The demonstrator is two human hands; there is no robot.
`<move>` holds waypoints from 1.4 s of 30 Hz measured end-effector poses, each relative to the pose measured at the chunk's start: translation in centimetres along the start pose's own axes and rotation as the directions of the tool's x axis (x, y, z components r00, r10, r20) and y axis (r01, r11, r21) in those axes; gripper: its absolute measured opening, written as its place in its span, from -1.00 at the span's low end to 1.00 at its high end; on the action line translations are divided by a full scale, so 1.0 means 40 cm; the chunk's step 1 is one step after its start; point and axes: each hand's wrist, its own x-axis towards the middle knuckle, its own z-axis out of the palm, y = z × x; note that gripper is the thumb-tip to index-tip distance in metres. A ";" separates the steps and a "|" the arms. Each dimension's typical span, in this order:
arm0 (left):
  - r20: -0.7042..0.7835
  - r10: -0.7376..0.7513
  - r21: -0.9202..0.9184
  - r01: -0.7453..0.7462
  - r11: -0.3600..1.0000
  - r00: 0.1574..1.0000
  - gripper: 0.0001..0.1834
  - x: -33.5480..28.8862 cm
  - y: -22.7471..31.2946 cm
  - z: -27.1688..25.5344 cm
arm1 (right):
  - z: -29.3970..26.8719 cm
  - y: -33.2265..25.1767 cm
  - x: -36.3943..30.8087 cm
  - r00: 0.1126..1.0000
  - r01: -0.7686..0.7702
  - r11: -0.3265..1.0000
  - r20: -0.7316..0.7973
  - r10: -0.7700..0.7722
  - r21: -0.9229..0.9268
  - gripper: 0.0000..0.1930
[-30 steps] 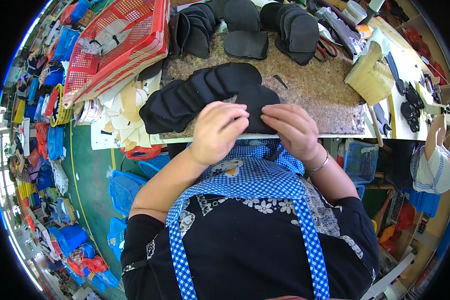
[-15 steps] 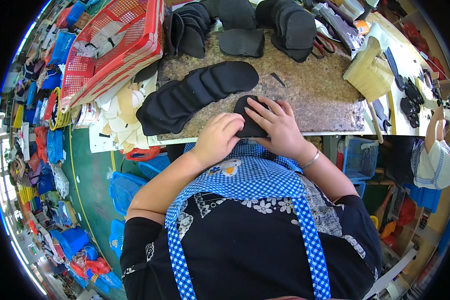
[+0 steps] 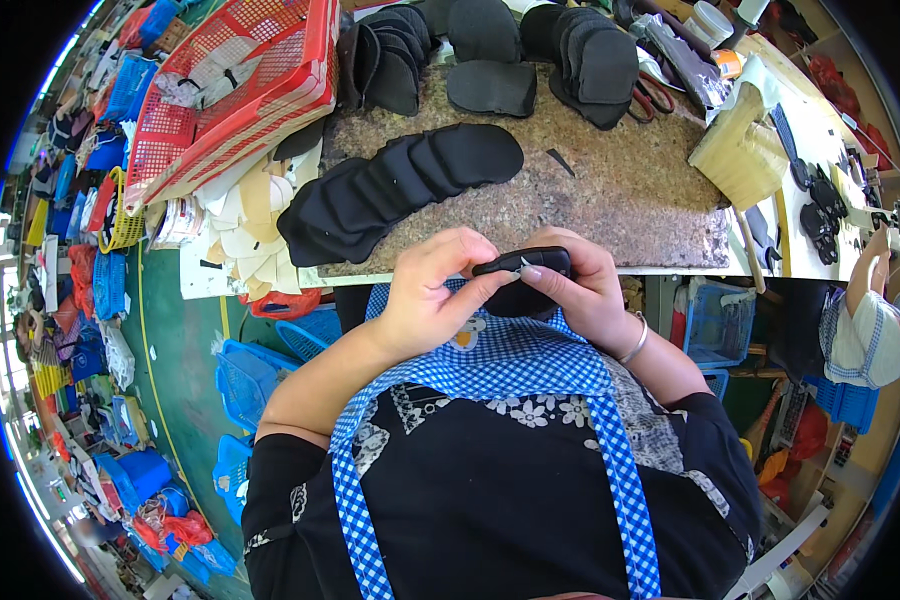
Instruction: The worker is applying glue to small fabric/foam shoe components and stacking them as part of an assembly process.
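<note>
Left hand [image 3: 432, 290] and right hand [image 3: 578, 290] both grip one black fabric piece [image 3: 526, 264]; a fanned black stack [image 3: 390, 190] lies near.

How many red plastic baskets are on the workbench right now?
1: the red basket sits tilted at the bench's far left, beside the fanned row of black pieces. Others may be hidden beyond the frame.

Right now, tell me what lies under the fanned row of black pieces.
The fanned row of black pieces rests on the speckled stone slab; its left end overhangs cream cut-outs. Anything beneath the row is covered.
</note>
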 end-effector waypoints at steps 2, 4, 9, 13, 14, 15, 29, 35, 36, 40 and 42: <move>-0.046 0.035 0.022 -0.034 0.999 0.998 -0.91 -0.005 -0.005 0.005 | 0.004 0.004 -0.001 1.000 0.012 0.999 -0.016 -0.013 -0.040 -0.88; -0.057 0.019 -0.042 -0.022 0.999 0.998 -0.86 -0.013 -0.026 0.007 | 0.006 0.000 -0.002 0.999 0.025 0.996 -0.033 -0.028 -0.083 -0.88; -0.208 -0.303 -0.323 0.227 0.919 0.930 -0.72 -0.017 -0.061 0.007 | -0.027 0.000 0.040 0.951 -0.198 0.978 -0.254 0.174 -0.072 -0.77; -0.327 0.170 0.350 -0.048 0.936 0.930 -0.68 0.025 -0.052 -0.015 | -0.052 0.021 0.152 0.843 0.199 0.411 -0.059 -0.535 -0.890 -0.58; -0.218 0.338 0.531 -0.180 0.828 0.915 -0.69 0.038 -0.054 -0.016 | -0.030 0.041 0.168 0.902 0.217 0.409 0.022 -0.430 -0.887 -0.44; -0.155 0.366 0.611 -0.203 0.765 0.917 -0.67 0.042 -0.072 -0.011 | -0.017 0.090 0.166 0.922 0.305 0.482 0.129 -0.364 -0.821 -0.43; 0.091 0.164 0.845 -0.163 0.509 0.982 -0.52 0.105 -0.116 0.017 | -0.175 0.223 0.328 0.929 0.214 0.215 0.130 -0.346 -0.953 -0.67; 0.133 -0.033 0.904 -0.107 0.414 0.991 -0.53 0.112 -0.156 -0.005 | -0.191 0.161 0.310 0.839 0.112 0.470 -0.170 -0.517 -0.876 -0.89; 0.135 -0.031 0.903 -0.110 0.414 0.990 -0.53 0.113 -0.154 -0.009 | -0.192 0.146 0.302 0.838 0.110 0.469 -0.172 -0.518 -0.876 -0.89; 0.031 -0.004 0.798 -0.022 0.602 1.000 -0.49 0.144 -0.131 -0.014 | -0.174 0.086 0.237 0.740 0.129 0.597 -0.324 -0.589 -0.792 -0.89; -0.273 -0.060 0.239 0.128 0.963 0.960 -0.35 0.164 -0.122 0.000 | -0.134 0.053 0.201 0.751 0.207 0.649 -0.307 -0.585 -0.732 -0.87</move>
